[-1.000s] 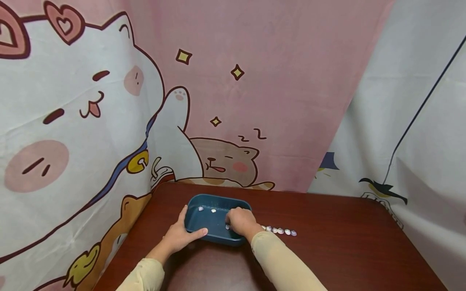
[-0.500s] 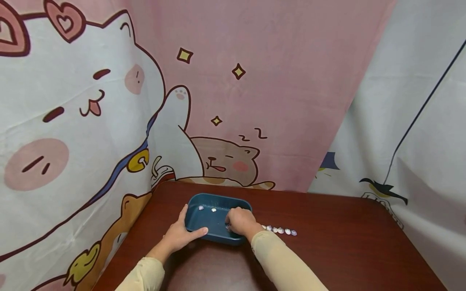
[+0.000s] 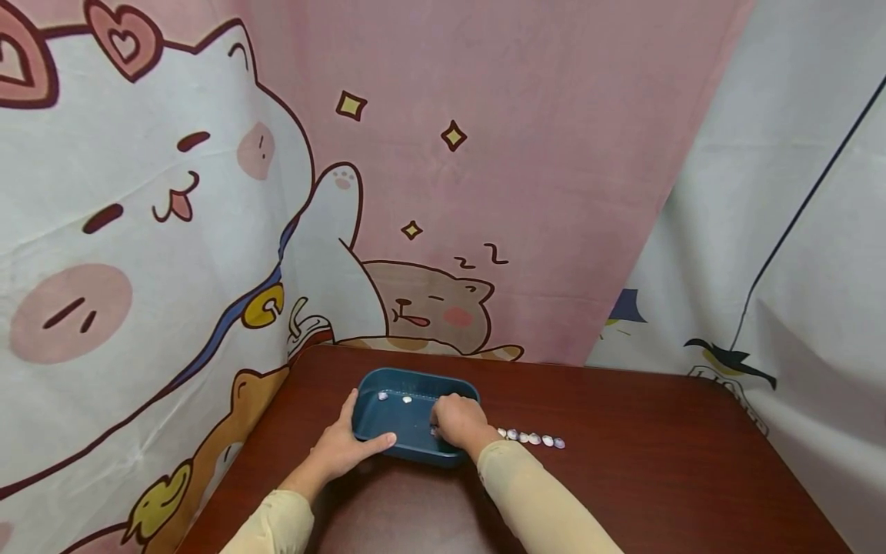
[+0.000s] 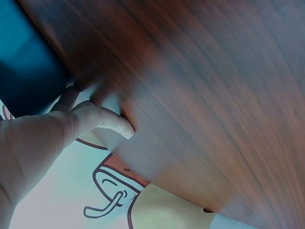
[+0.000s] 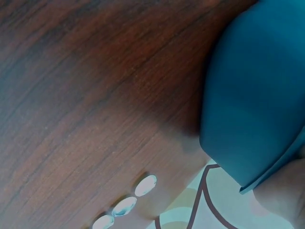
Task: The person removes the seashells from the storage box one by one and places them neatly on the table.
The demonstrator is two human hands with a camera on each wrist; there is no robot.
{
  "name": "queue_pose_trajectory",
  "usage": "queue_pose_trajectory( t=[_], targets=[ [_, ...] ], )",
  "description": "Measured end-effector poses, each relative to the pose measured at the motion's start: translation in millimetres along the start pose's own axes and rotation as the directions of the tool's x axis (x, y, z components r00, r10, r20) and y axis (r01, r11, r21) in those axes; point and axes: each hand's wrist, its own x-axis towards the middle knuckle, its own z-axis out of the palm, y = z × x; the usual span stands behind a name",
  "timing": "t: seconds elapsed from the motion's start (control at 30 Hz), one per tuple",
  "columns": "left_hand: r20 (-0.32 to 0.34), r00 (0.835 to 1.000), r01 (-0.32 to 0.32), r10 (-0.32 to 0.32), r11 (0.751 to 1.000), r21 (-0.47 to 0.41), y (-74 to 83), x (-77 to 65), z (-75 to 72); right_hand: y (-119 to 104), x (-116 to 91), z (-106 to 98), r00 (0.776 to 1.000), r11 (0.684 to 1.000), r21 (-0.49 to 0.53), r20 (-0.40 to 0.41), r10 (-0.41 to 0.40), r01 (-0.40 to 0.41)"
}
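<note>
A dark blue rectangular tray [image 3: 424,454] sits on the table. My left hand [image 3: 337,448] steadies its left end, thumb along the front rim and fingers extended against the outer side wall. My right hand [image 3: 458,421] reaches into the right part of the tray. Its curled fingers pinch a small pale seashell [image 3: 434,432], mostly covered by the fingertips. Two more shells lie near the tray's back wall, a purplish seashell [image 3: 383,396] and a white seashell [image 3: 407,400]. In the right wrist view, part of the right hand [image 5: 279,195] shows beyond the tray's rim.
Right of the tray, several white and purplish shells [image 3: 534,438] lie in a row on the brown wooden table [image 3: 657,462], close beside the right forearm. A cartoon-printed cloth [image 3: 540,192] hangs behind the table's far edge and along its left side.
The right fingertips have closed in over the shell in the tray, so less of it shows. The left hand, the tray and the row of shells hold their places.
</note>
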Motion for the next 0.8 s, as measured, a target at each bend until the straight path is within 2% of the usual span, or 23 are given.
queue_pose_trajectory(
  t=[0.23,0.5,0.8],
  targets=[
    [-0.006,1.0,0.004,-0.004,1.0,0.02,-0.1,0.8,0.1,1.0,1.4,2.1,1.0,1.0,-0.005,0.002,0.002,-0.002],
    [-0.006,1.0,0.004,-0.003,1.0,0.023,-0.2,0.5,-0.4,0.8,-0.8,1.6,0.998,0.999,-0.012,-0.014,-0.053,0.053],
    [-0.009,1.0,0.009,-0.009,1.0,0.026,-1.3,0.9,1.0,-2.1,-0.4,0.2,0.992,0.984,-0.124,0.005,-0.125,0.125]
  ],
)
